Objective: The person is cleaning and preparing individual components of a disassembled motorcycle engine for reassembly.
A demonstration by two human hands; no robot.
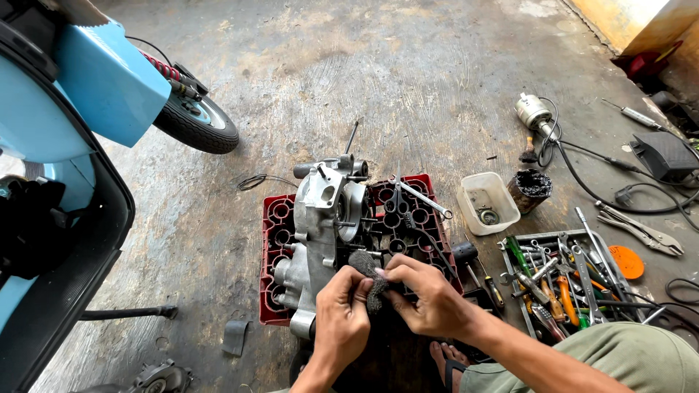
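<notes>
Head view, centre of the frame: a bare aluminium engine case (320, 225) stands on its edge on a red plastic crate (275, 240) set on the concrete floor (408, 87). The case is out of any vehicle, with its bores and ports exposed.

Lower centre: both hands meet just in front of the case. The left hand (341, 320) is curled shut, pinching the lower part of a dark grey scouring pad (368, 275). The right hand (426, 295) is also closed, gripping the same pad from the right with thumb and fingers. The pad lies against the lower right edge of the case, touching or very nearly so; I cannot tell which.

Progress, as a judgement: stripping appears done, since the case sits bare on the crate. Cleaning looks to be under way; the metal shows grey and dull in places, so scrubbing remains. No reassembly is evident.

On the crate's right half lie scissors (394, 198) and a spanner (426, 200). Right of the crate stands a white plastic tub (486, 201) holding a small ring-shaped part, with a dark, grimy pot (529, 189) beside it. Lower right: a tray of hand tools (561, 280). Far right: locking pliers (644, 231).

Upper left: a light blue scooter (87, 94), its wheel (196, 120) on the floor.
</notes>
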